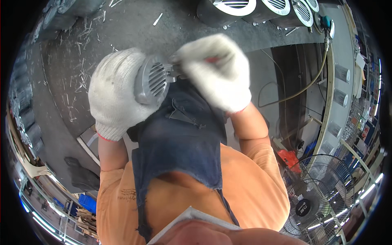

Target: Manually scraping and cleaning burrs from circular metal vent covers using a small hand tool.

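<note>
My left hand [114, 87], in a white knit glove, is wrapped around a round grey metal vent cover [157, 79] with a slatted face. The slats are turned toward the right. My right hand [222, 73], gloved the same way, is curled closed just right of the cover and blurred by motion. Between its fingertips and the cover's rim shows a small metal piece [171, 72]; whether it belongs to the cover or to a tool I cannot tell. What the right fingers hold is hidden. Both hands are above my dark blue apron [179, 139], at the bench's near edge.
Several larger grey cylinders with slatted ends [234, 6] stand along the far side of the dark bench [134, 24]. Thin metal offcuts [83, 75] litter its left part. A teal air tool [325, 22] with a yellowish hose [312, 87] lies far right. A black fan [318, 196] stands near right.
</note>
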